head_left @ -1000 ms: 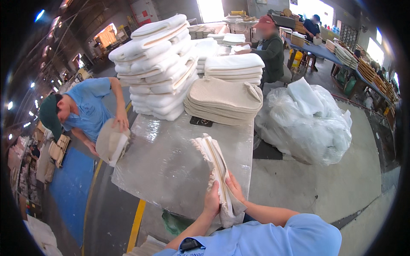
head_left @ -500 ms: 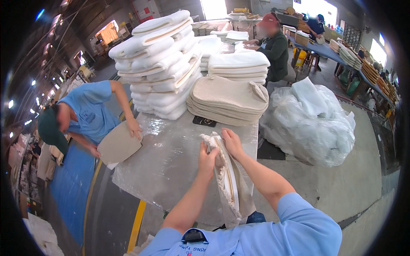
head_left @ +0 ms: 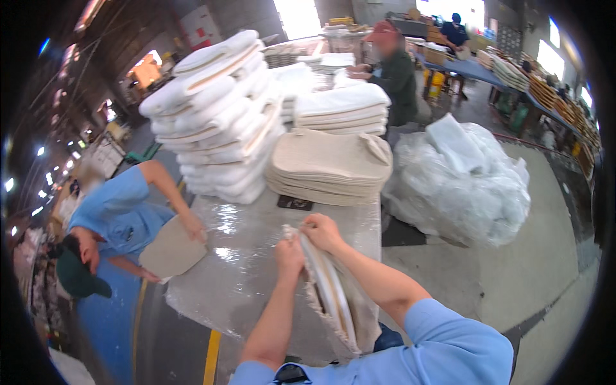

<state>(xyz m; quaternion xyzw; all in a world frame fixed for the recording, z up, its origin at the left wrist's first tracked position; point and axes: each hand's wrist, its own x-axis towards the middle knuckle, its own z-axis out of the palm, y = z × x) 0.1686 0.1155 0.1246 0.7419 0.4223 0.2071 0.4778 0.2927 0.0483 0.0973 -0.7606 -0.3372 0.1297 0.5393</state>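
Note:
A beige fabric cushion cover (head_left: 360, 296) stands on edge close to my body, its long side gaping. Inside the opening shows a padded insert (head_left: 328, 280), white with a tan layer down its middle. The cover's edge looks frayed along the left side. My left hand (head_left: 290, 256) is closed on the cover's far left corner. My right hand (head_left: 323, 232) pinches the far right edge, close beside the left. Beyond them lies a stack of beige cushions (head_left: 328, 167) on the plastic-wrapped table (head_left: 240, 276).
Tall folded white pads (head_left: 212, 115) rise at the back left, with a lower white pad stack (head_left: 343, 106) behind the beige one. A co-worker (head_left: 122, 218) at left handles a beige panel (head_left: 173, 249). A big plastic-wrapped bundle (head_left: 462, 186) sits right of the table.
My left hand has closed on the cover's corner, and less of the frayed edge shows. Both hands sit lower in the picture, as the whole view has shifted. The co-worker at left leans lower.

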